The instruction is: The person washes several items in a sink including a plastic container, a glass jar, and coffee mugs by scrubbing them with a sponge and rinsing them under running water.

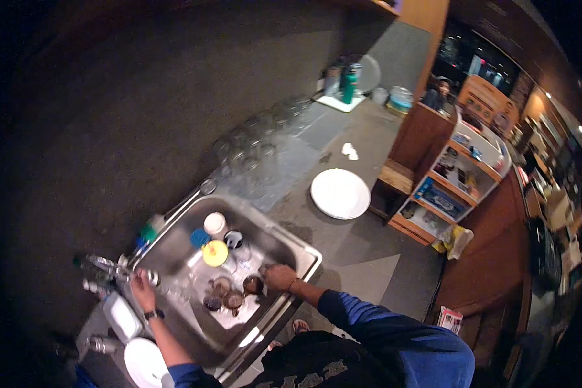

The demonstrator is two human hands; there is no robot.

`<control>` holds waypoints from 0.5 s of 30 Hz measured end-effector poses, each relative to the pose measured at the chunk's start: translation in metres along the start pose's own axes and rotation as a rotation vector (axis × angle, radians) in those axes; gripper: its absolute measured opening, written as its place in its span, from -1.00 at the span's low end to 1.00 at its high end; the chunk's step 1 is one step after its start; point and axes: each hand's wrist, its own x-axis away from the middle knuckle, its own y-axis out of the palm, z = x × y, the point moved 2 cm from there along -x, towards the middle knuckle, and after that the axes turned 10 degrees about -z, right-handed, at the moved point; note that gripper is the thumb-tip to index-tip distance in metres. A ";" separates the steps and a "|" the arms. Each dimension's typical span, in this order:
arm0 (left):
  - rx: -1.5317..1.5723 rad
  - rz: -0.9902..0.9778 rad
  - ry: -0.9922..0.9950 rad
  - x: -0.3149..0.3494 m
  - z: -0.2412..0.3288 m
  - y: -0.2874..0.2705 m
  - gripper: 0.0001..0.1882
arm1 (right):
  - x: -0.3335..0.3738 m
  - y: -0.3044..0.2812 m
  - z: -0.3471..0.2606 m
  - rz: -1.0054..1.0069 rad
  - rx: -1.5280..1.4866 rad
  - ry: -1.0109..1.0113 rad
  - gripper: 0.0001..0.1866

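My left hand (143, 291), a dark watch on its wrist, is at the end of the chrome faucet (110, 266) with its fingers curled. A clear, blurred streak beside it could be glass or water; I cannot tell which. Inside the steel sink (284, 240), my right hand (279, 278) is closed near the right wall, and what it holds, if anything, is hidden. Just left of it lies a brown cup (253, 284), with several more brown cups (233, 299) grouped nearby. Behind them stand a yellow-lidded cup (215, 253), a white cup (215, 224), a blue round item (199, 238) and a dark-topped glass (233, 240).
Several clear glasses (246, 145) line the counter along the wall. A white plate (340, 193) lies right of the sink; another white plate (145, 363) and a white tub (123, 317) are at its left. A green bottle (350, 85) stands farther back, near a shelf unit (443, 187).
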 end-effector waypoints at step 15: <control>-0.103 0.025 0.069 0.002 -0.011 0.017 -0.63 | 0.017 -0.013 0.003 -0.039 0.036 0.063 -0.60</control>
